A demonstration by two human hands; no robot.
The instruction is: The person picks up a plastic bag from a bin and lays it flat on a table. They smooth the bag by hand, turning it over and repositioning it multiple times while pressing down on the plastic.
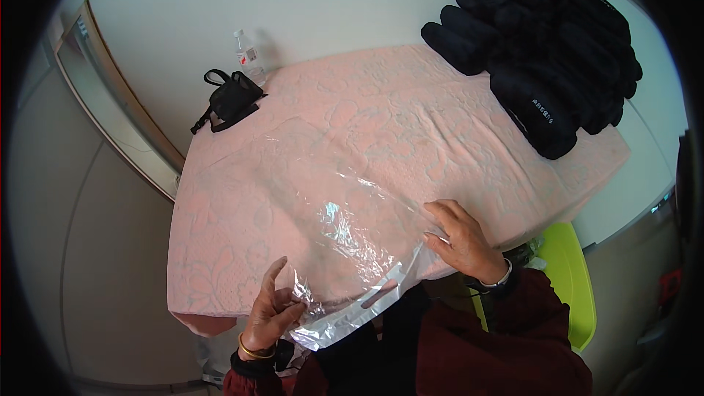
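A strapped black fabric pouch [235,101] lay beside a red-labelled clear plastic bottle [250,63]. Your left hand [270,314] pinched a transparent crinkled plastic bag [345,227] spread over a pink embossed cloth [213,213]; your right hand [462,243] curved at its edge, whether pinching, unclear. Plump black rolls [543,51] carried white lettering.

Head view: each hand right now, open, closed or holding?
Left hand: closed on the clear, thin plastic bag, at its near left edge.
Right hand: at the bag's right edge; whether it grips cannot be told.
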